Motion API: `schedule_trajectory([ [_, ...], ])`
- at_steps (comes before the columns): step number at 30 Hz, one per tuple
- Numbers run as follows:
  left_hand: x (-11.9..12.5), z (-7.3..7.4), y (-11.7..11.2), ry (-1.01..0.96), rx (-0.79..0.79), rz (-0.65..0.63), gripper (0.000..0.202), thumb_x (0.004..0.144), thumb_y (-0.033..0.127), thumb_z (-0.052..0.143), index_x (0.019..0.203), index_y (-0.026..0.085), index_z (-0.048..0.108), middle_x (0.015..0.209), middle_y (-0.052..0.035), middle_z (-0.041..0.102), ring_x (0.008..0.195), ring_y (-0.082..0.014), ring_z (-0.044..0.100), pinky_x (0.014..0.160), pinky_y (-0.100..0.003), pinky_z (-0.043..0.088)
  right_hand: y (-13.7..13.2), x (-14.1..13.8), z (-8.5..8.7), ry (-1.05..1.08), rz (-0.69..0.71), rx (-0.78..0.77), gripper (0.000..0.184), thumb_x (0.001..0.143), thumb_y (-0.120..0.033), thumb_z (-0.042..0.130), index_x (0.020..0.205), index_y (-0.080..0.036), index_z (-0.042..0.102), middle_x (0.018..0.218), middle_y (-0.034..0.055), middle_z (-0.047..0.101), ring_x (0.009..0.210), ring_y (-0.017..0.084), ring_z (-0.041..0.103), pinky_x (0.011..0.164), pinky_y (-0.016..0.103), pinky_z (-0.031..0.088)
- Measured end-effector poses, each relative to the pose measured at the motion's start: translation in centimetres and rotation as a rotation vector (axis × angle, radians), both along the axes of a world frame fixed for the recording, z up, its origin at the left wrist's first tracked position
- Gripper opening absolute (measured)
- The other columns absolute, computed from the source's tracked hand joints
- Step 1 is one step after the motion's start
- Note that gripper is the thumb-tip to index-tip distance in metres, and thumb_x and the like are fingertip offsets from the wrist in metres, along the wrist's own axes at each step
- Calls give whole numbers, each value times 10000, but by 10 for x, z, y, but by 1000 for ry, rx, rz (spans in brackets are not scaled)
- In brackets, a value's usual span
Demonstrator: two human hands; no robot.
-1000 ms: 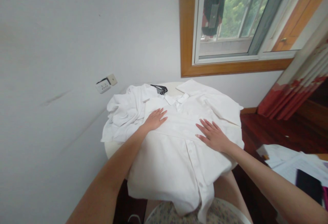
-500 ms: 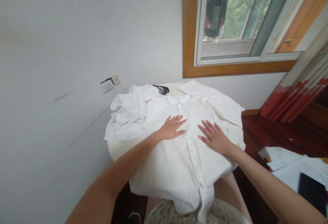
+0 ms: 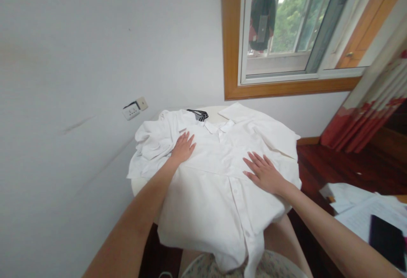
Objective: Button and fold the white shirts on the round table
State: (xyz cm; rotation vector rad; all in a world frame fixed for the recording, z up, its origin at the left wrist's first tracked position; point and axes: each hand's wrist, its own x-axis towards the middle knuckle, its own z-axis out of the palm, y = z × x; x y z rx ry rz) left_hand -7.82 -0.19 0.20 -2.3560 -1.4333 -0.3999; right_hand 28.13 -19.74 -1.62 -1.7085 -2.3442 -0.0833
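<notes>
A white button-up shirt point(image 3: 203, 201) lies spread over a small round table point(image 3: 137, 186), its collar toward the wall and its lower part hanging over the near edge toward my lap. My left hand point(image 3: 183, 147) rests flat on the upper left of the shirt, fingers spread, beside a crumpled heap of white cloth point(image 3: 152, 138). Palm down on the right of the shirt's middle lies my right hand point(image 3: 263, 172), its fingers also spread. One short sleeve point(image 3: 280, 136) extends to the right side of the table. Neither hand grips anything.
Behind the collar is a black-and-white striped cloth point(image 3: 200, 115). The wall holds a socket point(image 3: 131, 111) and a wood-framed window point(image 3: 231, 91). Papers point(image 3: 356, 210) and a dark flat object point(image 3: 386, 240) lie at lower right. A red and cream curtain point(image 3: 346, 121) hangs at right.
My left hand has slid left and away from me, from the shirt's middle to its upper left. The shirt there looks flatter. My right hand has stayed nearly in place.
</notes>
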Motion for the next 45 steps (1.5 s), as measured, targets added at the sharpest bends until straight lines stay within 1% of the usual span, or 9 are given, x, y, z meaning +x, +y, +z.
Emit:
schedule_trajectory([
  [6,15,7,-2,58,-48,11,542,934,358,355,1401,96,436,1523,-196,325,1433,-322,257,1138,-539,249,0,0,-1,5,4,-3,631,968,-587,232,1481,-243,359,1566,102,247,1455,268,188,1155,544,188],
  [12,93,18,-26,-7,-132,-110,568,953,458,329,1431,163,413,1541,-133,322,1446,-295,230,1183,-481,183,0,0,3,5,-12,-10,632,968,-589,223,1480,-244,360,1566,93,260,1457,257,185,1159,523,184],
  [17,137,-1,-50,-48,-268,-200,659,920,648,249,1450,280,386,1553,-77,313,1441,-308,242,1163,-551,187,-4,-5,4,-8,-7,-5,614,972,-573,236,1476,-248,368,1564,88,271,1451,260,210,1155,523,191],
  [20,139,-13,-53,-52,-315,-200,674,918,657,231,1456,280,382,1559,-83,296,1438,-309,255,1161,-553,195,-4,-4,14,-8,1,2,599,964,-557,306,1447,-225,424,1532,112,341,1418,281,294,1133,512,248],
  [24,136,-15,-53,-51,-269,-188,630,931,630,236,1445,301,395,1549,-62,321,1434,-283,273,1157,-538,220,25,26,41,54,118,-59,383,960,-392,400,1185,-245,673,1249,73,653,1145,232,594,995,385,435],
  [29,137,-12,-55,-55,-239,-182,596,937,606,275,1428,304,424,1533,-62,351,1423,-282,301,1144,-537,252,102,97,63,9,-180,108,387,934,-264,418,1259,-192,615,1224,99,660,1119,267,590,964,396,442],
  [33,137,-15,-54,-82,-232,-193,592,935,606,290,1423,303,434,1529,-64,358,1419,-287,308,1142,-539,255,145,137,57,-90,-421,48,456,929,-245,414,1367,-155,506,1325,152,578,1175,292,549,943,405,442],
  [36,136,-18,-53,-97,-243,-200,601,938,610,267,1429,301,423,1534,-72,349,1424,-292,296,1142,-549,244,159,151,51,-108,-528,-41,424,942,-286,387,1313,-175,561,1260,154,613,1128,291,574,891,405,458],
  [45,137,-15,-55,-104,-259,-193,598,934,614,289,1434,312,415,1535,-65,350,1427,-282,290,1149,-543,239,164,192,35,-139,-567,-90,456,935,-476,375,1082,-196,704,1164,168,650,1056,321,593,815,418,446],
])
